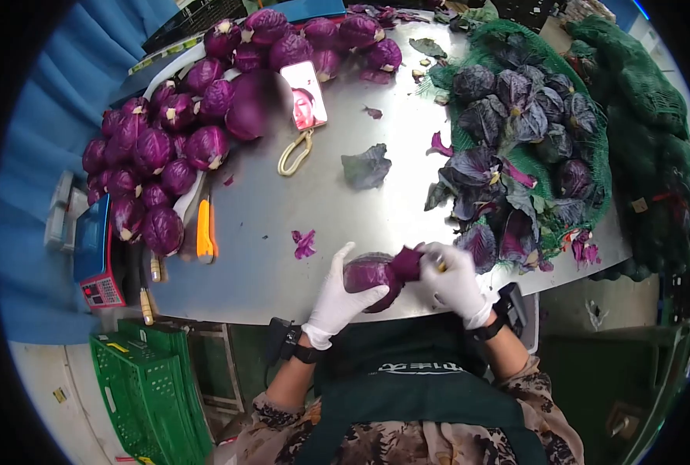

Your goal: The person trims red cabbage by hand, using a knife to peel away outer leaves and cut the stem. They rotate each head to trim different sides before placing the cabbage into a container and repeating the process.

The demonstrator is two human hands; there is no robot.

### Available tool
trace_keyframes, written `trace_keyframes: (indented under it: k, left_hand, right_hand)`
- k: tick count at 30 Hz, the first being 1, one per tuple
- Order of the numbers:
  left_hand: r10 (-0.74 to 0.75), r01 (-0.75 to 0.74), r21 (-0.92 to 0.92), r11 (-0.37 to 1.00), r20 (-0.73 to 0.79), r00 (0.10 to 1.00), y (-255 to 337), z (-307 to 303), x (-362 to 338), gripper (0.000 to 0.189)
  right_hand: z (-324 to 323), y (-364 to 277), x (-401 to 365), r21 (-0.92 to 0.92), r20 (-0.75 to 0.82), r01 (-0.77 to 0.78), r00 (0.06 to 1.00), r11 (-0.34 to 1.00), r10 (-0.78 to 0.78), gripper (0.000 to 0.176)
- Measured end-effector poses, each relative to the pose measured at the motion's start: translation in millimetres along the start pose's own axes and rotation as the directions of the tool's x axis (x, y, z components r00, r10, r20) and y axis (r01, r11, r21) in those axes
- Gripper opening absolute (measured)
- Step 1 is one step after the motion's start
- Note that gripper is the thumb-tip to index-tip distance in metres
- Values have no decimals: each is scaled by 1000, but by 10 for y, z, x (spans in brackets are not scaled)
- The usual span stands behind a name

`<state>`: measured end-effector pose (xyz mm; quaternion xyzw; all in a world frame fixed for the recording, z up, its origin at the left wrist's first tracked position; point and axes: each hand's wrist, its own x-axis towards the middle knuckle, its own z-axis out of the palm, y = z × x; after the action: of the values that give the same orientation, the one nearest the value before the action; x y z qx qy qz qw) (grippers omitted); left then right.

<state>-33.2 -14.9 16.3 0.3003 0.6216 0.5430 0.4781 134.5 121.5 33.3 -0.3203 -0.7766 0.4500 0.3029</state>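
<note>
Near the front edge of the metal table, my left hand (344, 293), in a white glove, holds a purple cabbage (370, 277) from its left side, thumb across the front. My right hand (451, 281), also gloved, is closed at the cabbage's right side. A loose purple leaf (407, 264) stands out between the cabbage and my right fingers. Something small and yellowish shows in the right hand, too small to name. A torn purple leaf piece (304, 243) lies left of the cabbage.
Shiny cabbages (153, 150) are piled at left, beside a phone (304, 94), an orange-handled tool (205, 229) and a red scale (101, 290). Dark unpeeled cabbages (513, 106) lie on green netting at right. A green crate (145, 395) stands below the table at left.
</note>
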Motion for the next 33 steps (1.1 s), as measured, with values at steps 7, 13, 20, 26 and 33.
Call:
trace_keyframes:
  k: [7,13,20,26,33]
  left_hand:
    - [167,-160,130,979,-44,985,-13,85,39,93]
    - [353,-291,653,699,38,935,128,225,206,94]
    - [399,-349,726,592,111,910,91,213,208,96]
    - [432,-387,722,574,135,892,60,196,199,97]
    - [397,-396,670,628,161,904,112,221,220,98]
  right_hand:
    - [-549,556,280,-398,-199,-177,974,900,103,41]
    - [-130,-278,170,-290,309,97,951,952,-3,52]
    - [-186,-230,249,-374,465,174,885,911,22,41]
    - [-170,-200,197,-392,431,235,901,889,-48,28]
    - [-189,-266,141,-450,429,321,896,833,-113,27]
